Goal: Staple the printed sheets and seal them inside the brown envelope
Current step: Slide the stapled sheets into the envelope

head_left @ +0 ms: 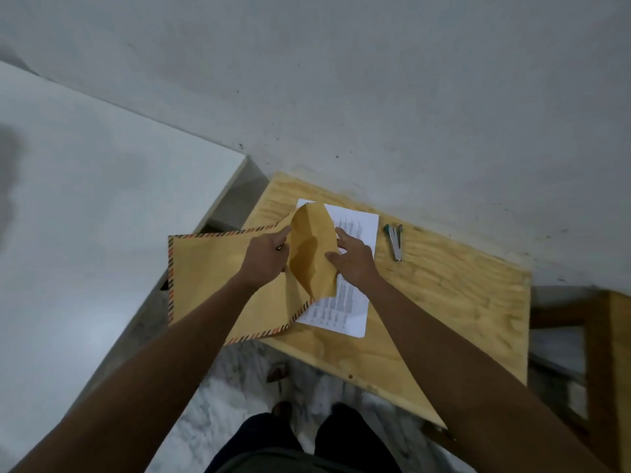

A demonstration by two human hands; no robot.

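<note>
We held brown envelope (218, 278): left hand (264, 259) pinched mouth edge, right hand (355, 264) fingers loose on flap. Thin, bendy; printed sheets (351, 302) light, near plywood tabletop (444, 295) far edge.

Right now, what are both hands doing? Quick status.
Left hand: grips the brown envelope at its mouth.
Right hand: fingers spread and relaxed, thumb touching the envelope's open flap; not gripping.

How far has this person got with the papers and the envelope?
Stapling cannot be confirmed: the stapler lies set aside on the wooden table. In hand: the left hand grips the brown envelope while the right hand works its flap open. Left: the printed sheets still lie outside, so inserting and sealing remain.
</note>
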